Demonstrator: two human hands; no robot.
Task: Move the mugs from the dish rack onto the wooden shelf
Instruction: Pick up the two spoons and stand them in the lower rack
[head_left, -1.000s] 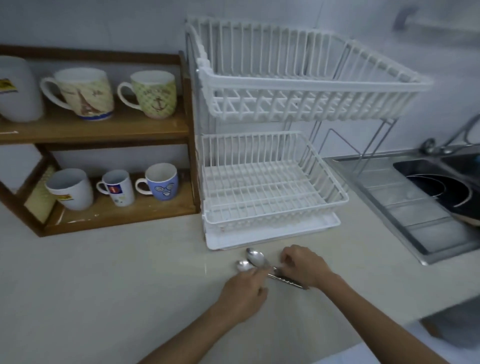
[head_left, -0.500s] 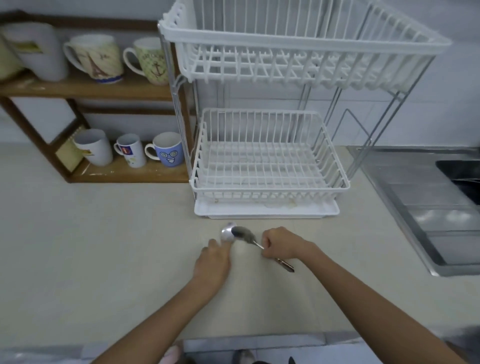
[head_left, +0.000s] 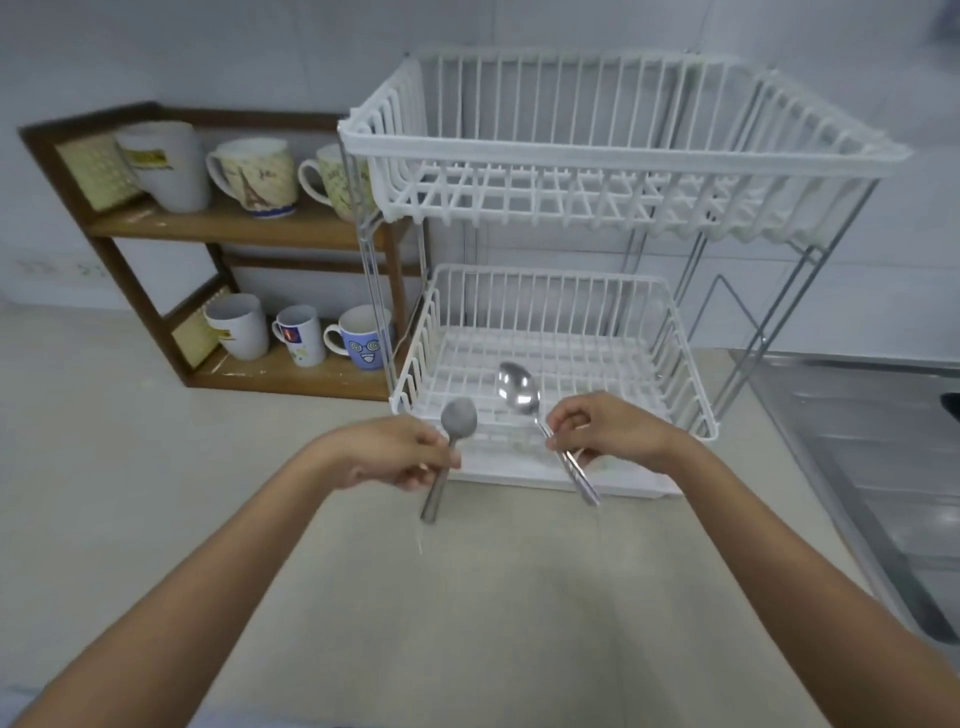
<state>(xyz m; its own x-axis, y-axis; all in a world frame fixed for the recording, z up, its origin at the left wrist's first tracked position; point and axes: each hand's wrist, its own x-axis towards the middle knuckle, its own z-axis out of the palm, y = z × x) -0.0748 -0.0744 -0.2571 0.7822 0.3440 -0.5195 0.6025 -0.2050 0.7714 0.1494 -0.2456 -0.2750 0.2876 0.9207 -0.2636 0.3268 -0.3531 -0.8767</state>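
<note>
The white two-tier dish rack (head_left: 613, 156) stands on the counter with both baskets bare of mugs. To its left, the wooden shelf (head_left: 244, 228) carries three mugs on top: a white one (head_left: 166, 166), an Eiffel-tower one (head_left: 254, 176) and an anchor one (head_left: 332, 187). The lower board holds a white mug (head_left: 239, 327), a small white mug (head_left: 301, 335) and a blue face mug (head_left: 361, 338). My left hand (head_left: 395, 457) grips one spoon (head_left: 457, 421). My right hand (head_left: 608, 431) pinches a second spoon (head_left: 519, 387). Both are raised in front of the lower basket.
A beige counter (head_left: 156, 493) spreads below my arms. A steel sink and drainboard (head_left: 883, 467) lie to the right of the rack. A white drip tray (head_left: 639, 486) sits under the lower basket.
Both hands lifted the two spoons off the counter and parted them, one in each hand, up toward the lower basket. The camera view shifted.
</note>
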